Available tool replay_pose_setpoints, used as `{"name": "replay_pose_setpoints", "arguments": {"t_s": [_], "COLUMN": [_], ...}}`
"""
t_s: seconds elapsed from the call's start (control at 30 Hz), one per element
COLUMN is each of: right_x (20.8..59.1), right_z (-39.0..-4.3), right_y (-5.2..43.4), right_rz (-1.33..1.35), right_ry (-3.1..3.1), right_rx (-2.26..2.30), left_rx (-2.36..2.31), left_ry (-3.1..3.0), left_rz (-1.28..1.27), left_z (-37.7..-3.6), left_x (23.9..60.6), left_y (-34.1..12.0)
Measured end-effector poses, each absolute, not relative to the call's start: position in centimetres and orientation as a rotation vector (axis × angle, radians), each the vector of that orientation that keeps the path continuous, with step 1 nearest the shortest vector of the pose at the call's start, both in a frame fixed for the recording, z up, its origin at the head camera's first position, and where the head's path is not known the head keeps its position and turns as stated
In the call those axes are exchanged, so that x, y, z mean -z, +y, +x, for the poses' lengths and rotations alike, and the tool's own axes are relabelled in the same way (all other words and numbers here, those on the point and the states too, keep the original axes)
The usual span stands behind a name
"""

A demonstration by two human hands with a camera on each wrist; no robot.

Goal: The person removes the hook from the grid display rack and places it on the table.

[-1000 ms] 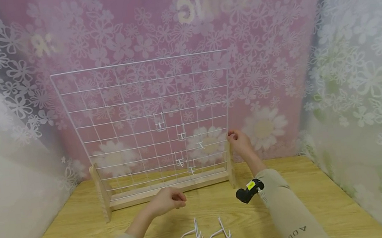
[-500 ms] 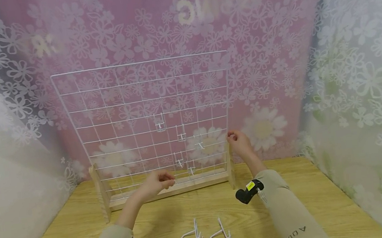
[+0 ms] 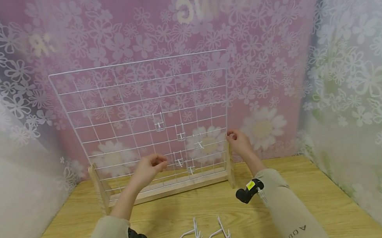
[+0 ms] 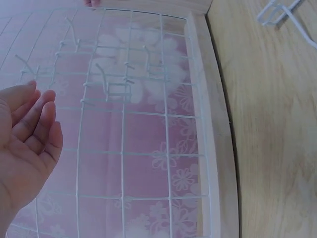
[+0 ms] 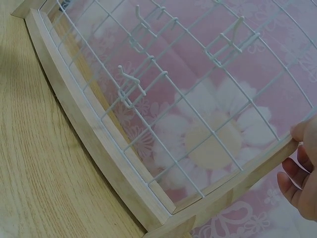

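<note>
A white wire grid panel (image 3: 136, 62) stands upright in a wooden stand (image 3: 184, 187) on the table. Several white wire hooks (image 3: 159, 125) hang on its middle and lower right. My left hand (image 3: 146, 171) hovers before the lower middle of the grid, fingers loosely bent and holding nothing. In the left wrist view its fingertips (image 4: 48, 96) lie close to a hung hook (image 4: 29, 67); whether they touch it I cannot tell. At the grid's right edge, my right hand (image 3: 240, 143) pinches the top of the stand's wooden side post (image 5: 223, 196) between thumb and fingers.
Two loose white hooks, a left one (image 3: 195, 230) and a right one (image 3: 220, 230), lie on the wooden table (image 3: 291, 194) in front of the stand. Flower-patterned curtains (image 3: 270, 66) hang behind and at the sides. Each forearm wears a black wrist camera (image 3: 249, 192).
My left hand has risen from above the table near the loose hooks, up and slightly left, to the front of the grid. The right hand has stayed on the side post.
</note>
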State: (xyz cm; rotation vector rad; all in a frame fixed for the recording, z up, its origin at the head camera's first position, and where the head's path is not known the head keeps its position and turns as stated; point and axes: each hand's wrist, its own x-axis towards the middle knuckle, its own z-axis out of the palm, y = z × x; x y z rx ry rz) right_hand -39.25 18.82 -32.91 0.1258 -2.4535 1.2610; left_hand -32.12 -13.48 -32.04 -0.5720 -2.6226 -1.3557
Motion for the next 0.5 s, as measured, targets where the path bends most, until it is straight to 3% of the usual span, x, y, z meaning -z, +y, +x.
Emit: {"name": "replay_pose_setpoints", "arguments": {"t_s": [0.5], "right_x": [32.9], "right_z": [-39.3], "right_y": [18.9], "right_rz": [0.119], "right_ry": [-2.461], "right_rx": [-1.265], "left_rx": [1.369], "left_ry": [-2.456], "left_rz": [-0.462], "left_z": [-32.4], "left_x": [27.9], "left_y": [-14.0]}}
